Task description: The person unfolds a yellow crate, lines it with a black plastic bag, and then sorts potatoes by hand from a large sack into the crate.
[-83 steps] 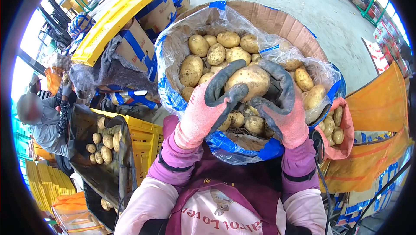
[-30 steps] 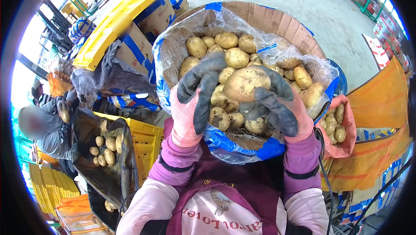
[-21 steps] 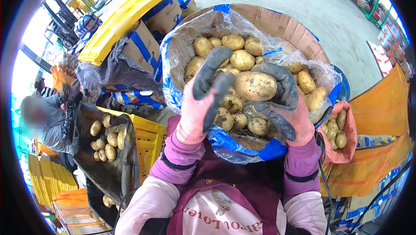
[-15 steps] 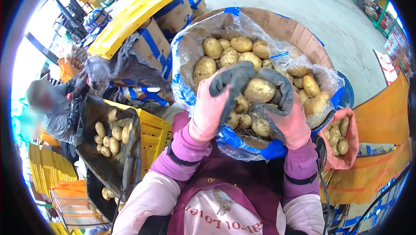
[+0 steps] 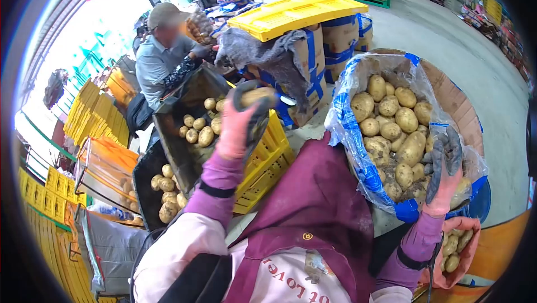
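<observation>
My left hand (image 5: 236,127), in a pink glove with dark grey fingers, is closed around a potato (image 5: 258,97). It is raised over the edge of a dark-lined bin (image 5: 179,135) holding several potatoes. My right hand (image 5: 443,171), gloved alike, is at the near right side of a round cardboard container (image 5: 456,99) with a clear plastic liner and blue tape. Its fingers stretch out over the potatoes (image 5: 398,141) inside, and nothing shows in its grip.
A yellow crate (image 5: 265,166) stands beside the bin. More potatoes lie in a lower dark chute (image 5: 145,183) and a pink sack (image 5: 457,247). A co-worker (image 5: 162,60) is beyond the bin. Taped boxes (image 5: 313,60) stand ahead under a yellow pallet (image 5: 296,13).
My view has turned left. My hands, together around a potato over the container before, are now apart: the left has carried a potato leftward to the bin, the right stays by the container.
</observation>
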Action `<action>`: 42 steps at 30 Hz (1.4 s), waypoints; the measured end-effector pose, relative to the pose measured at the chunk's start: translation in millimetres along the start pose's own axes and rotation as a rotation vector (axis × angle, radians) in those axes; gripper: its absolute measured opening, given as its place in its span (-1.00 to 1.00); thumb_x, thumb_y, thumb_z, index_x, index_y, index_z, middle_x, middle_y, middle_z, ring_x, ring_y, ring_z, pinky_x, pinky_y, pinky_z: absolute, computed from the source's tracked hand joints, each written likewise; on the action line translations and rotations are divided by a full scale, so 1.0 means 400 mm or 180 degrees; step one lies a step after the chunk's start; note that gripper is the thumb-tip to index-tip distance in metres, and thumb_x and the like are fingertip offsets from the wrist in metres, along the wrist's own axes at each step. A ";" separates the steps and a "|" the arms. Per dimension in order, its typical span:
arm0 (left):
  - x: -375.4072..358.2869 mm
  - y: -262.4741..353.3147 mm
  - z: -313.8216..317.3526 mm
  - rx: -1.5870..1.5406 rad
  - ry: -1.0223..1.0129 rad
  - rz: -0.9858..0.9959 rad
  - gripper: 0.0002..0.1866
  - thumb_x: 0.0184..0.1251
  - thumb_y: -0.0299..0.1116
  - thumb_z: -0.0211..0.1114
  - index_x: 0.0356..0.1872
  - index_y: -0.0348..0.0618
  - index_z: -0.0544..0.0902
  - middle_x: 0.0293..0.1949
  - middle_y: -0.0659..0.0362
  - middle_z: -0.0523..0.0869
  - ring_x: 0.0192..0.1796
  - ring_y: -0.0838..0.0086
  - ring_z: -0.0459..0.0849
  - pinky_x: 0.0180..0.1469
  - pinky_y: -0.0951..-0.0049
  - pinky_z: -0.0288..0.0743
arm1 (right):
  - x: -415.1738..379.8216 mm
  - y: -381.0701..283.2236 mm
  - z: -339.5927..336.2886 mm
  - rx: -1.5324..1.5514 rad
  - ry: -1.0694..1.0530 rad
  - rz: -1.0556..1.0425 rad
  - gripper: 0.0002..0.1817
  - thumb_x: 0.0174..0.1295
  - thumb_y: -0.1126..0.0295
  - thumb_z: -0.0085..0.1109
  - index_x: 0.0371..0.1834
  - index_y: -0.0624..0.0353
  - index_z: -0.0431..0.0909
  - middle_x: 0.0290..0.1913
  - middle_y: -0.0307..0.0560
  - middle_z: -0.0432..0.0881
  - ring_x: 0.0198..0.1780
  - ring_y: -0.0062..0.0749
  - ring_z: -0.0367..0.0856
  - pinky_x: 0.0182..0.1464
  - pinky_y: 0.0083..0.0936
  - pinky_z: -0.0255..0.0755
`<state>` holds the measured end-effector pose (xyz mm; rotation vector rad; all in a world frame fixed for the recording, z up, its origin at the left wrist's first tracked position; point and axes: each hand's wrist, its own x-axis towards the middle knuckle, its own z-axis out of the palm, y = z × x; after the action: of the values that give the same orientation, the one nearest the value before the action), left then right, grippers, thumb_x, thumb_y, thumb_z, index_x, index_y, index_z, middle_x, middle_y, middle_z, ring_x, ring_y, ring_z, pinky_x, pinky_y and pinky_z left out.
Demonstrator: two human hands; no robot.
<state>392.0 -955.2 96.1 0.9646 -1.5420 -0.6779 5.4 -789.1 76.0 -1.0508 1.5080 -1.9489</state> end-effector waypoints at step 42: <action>0.000 0.233 0.635 -0.0278 -0.4175 -0.0835 -0.42 0.16 -0.35 0.44 0.22 -0.25 0.50 0.06 0.08 0.64 0.08 0.37 0.63 0.11 0.40 0.54 | 0.021 0.035 -0.046 0.0368 -0.0040 0.0025 -0.61 0.34 0.41 0.25 0.20 0.29 0.51 0.07 -0.10 0.62 0.11 -0.47 0.56 0.19 -0.52 0.43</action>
<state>124.1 -930.7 124.8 0.6275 -2.4591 -1.7627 -15.3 -788.4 63.0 -1.0044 1.3731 -1.9945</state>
